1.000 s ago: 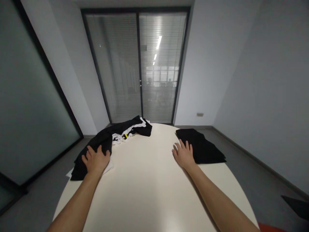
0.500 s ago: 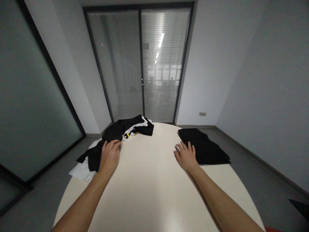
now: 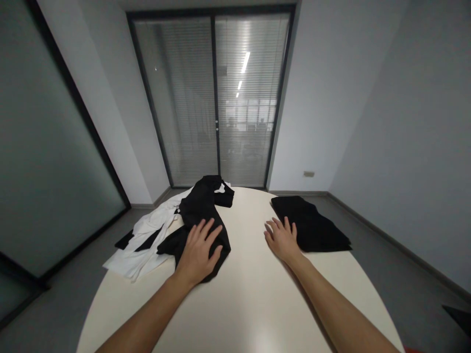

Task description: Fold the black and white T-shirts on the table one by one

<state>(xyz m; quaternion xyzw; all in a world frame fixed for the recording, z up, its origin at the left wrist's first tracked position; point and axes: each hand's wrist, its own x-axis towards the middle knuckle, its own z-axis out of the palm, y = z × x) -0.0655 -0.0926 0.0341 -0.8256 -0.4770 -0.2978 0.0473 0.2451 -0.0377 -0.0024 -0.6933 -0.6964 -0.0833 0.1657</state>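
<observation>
My left hand (image 3: 200, 250) lies with spread fingers on top of a black garment (image 3: 200, 206), which stretches from the far edge of the table toward the middle. Under and left of it is a crumpled white garment (image 3: 147, 238) with black parts showing. My right hand (image 3: 283, 239) rests open, palm down, its fingers beside the left edge of a folded black cloth stack (image 3: 316, 225); nothing is in it. Whether its fingertips touch the stack I cannot tell.
The pale round table (image 3: 250, 294) bears all the clothes. Behind it stands a glass partition with blinds (image 3: 243, 147). A frosted glass panel (image 3: 55, 122) is on the left, and a wall socket (image 3: 308, 174) sits low on the back wall. A dark pointed shape (image 3: 458, 314) shows at lower right.
My left hand has moved right and toward me, and the black garment has come with it off the pile, uncovering more of the white garment. My right hand has stayed almost still.
</observation>
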